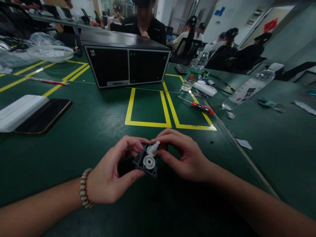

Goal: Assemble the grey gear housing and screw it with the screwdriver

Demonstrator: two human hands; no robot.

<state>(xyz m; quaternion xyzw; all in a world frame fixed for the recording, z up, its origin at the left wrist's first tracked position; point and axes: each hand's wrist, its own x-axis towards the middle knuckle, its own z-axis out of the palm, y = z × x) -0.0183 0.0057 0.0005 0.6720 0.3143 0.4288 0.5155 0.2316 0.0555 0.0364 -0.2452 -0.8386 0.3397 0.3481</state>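
Low over the table, my left hand (111, 174) grips a small dark grey gearbox housing (153, 171) between thumb and fingers. A round white plastic gear (149, 162) with a hole in its middle sits in the housing. Just beyond it, a second white gear (153, 148) with a stepped shaft stands tilted up to the right. My right hand (185, 154) has its thumb and bent fingers closed at the right side of this shafted gear. The fingertips partly hide where they touch it and the housing's far edge.
Ahead stands a large black metal case (128, 65). A red-black screwdriver (202, 108) lies at right, near two water bottles (195, 74). A black phone (44, 115) and a white box (22, 110) lie left. Yellow tape (148, 124) marks the green table; people sit beyond.
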